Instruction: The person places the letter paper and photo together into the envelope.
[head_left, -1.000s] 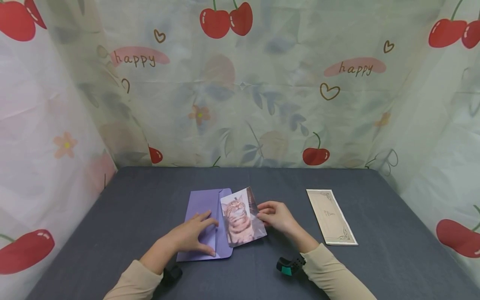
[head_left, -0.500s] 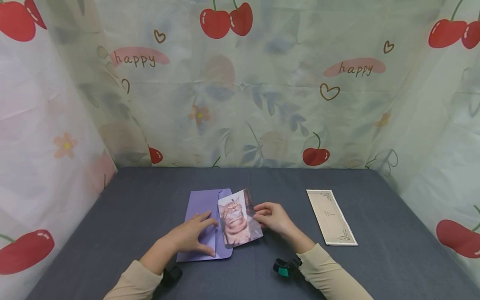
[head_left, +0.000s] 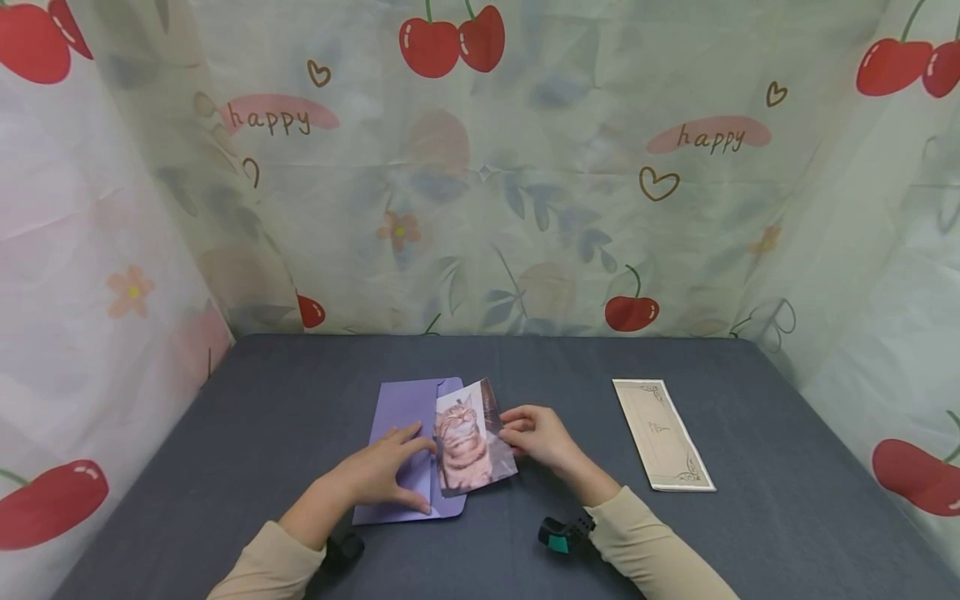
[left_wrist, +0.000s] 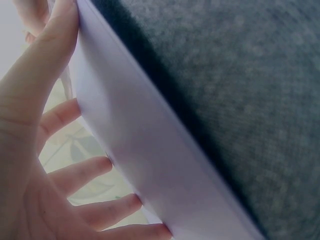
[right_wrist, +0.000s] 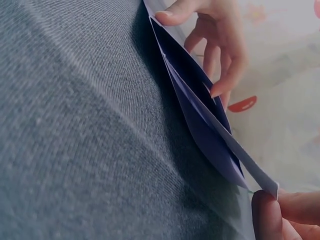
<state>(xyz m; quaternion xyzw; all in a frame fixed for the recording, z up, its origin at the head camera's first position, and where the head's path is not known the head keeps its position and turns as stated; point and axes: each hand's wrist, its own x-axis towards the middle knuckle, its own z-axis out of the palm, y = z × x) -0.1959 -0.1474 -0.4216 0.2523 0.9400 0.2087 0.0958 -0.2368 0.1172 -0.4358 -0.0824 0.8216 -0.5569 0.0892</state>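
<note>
A purple envelope (head_left: 401, 408) lies on the dark table with its flap side to the right. My left hand (head_left: 378, 472) rests on it with fingers spread, thumb near the front edge; in the left wrist view several fingertips (left_wrist: 100, 164) touch the paper. My right hand (head_left: 547, 435) pinches the right edge of a card with a cat picture (head_left: 467, 446). The card slants over the flap, its left edge at the envelope's mouth. In the right wrist view the mouth (right_wrist: 187, 70) gapes, and the card's edge (right_wrist: 240, 155) lines up with it.
A cream card with ornate corner prints (head_left: 663, 433) lies to the right of my right hand. Dark cloth covers the table (head_left: 300, 367). Printed curtains (head_left: 480, 208) close in the back and both sides. A black wrist device (head_left: 566, 533) hangs under my right wrist.
My right hand has slid left with the cat card, bringing its left edge to the envelope's mouth near my left fingers. My left hand and the envelope have stayed in place.
</note>
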